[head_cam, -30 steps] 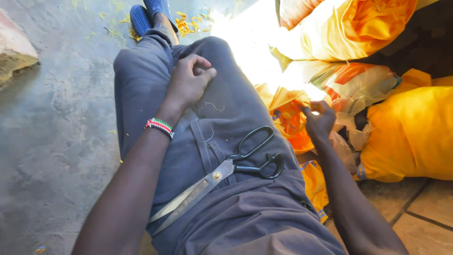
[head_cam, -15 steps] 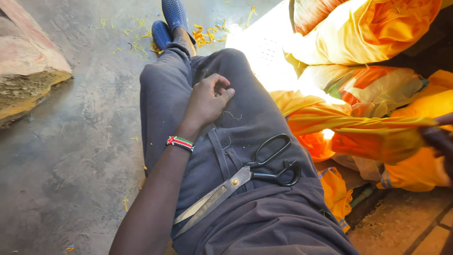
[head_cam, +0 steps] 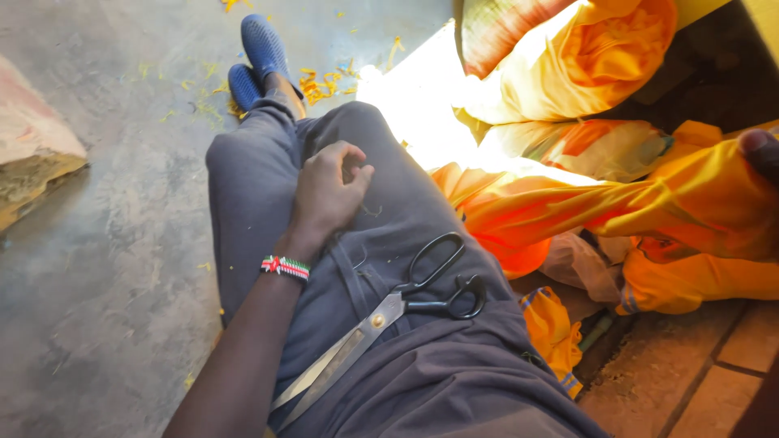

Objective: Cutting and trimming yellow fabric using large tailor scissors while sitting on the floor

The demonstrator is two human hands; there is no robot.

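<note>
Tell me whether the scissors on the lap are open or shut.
Shut. The scissors lie flat on the grey trousers, blades together as one strip and the black handle loops close side by side.

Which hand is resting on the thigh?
The left hand, loosely curled on the grey trousers above the scissors; the right hand pulls orange cloth.
</note>
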